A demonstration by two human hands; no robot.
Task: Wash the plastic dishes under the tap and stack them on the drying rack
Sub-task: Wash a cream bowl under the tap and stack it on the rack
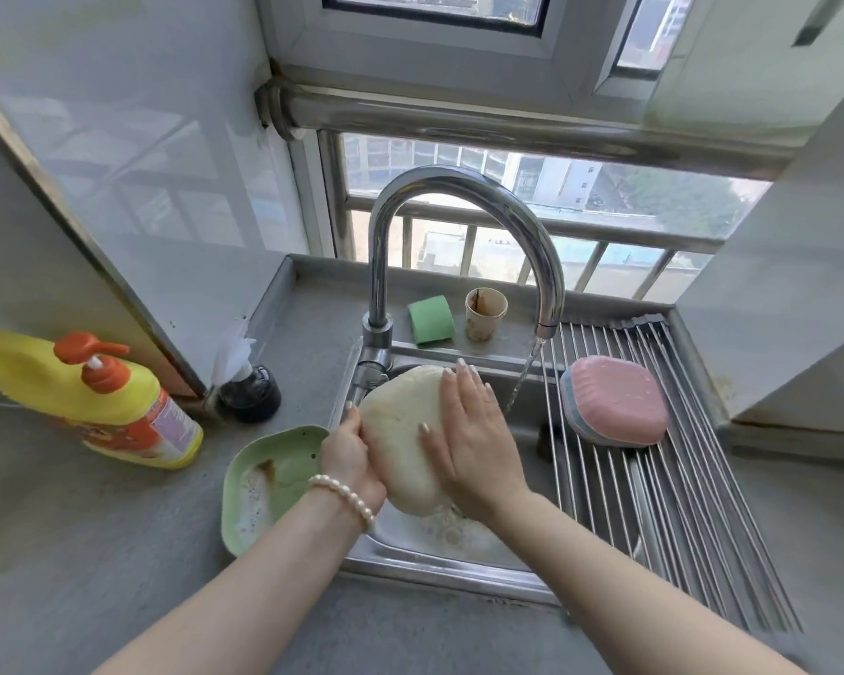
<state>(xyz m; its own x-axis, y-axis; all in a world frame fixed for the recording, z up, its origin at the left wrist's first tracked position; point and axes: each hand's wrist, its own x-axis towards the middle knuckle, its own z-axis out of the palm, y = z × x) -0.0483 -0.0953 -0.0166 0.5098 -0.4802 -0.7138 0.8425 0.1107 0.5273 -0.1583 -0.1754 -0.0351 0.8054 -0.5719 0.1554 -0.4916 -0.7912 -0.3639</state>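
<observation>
The washing step was in hand: a cream dish [400, 440], smooth rounded plastic held bottom-up, sat tilted over the sink [439, 543]. The left hand [349, 460] held its rim at nine o'clock, grip curled round the edge, a pearl bracelet [342, 499] on the wrist. The right hand [473, 440] lay flat on the dish's back at three o'clock, grip spread, fingers straight, seemingly rubbing the surface.

At eight o'clock of the sink, a pale green dish [259, 489] lay on the grey surface [118, 552], streaked with brown residue and not yet washed.

The thin stream from the curved chrome tap [459, 197] fell just right of the cream dish. The next move probably called for tipping the dish into it, then carrying it to two o'clock, where pink and pastel dishes [615, 401] were stacked upside down on the steel-rod rack [678, 504].

Further back stood a yellow pump bottle [118, 406] at ten o'clock, and a green roll [430, 319] and stained paper cup [486, 314] at twelve.
</observation>
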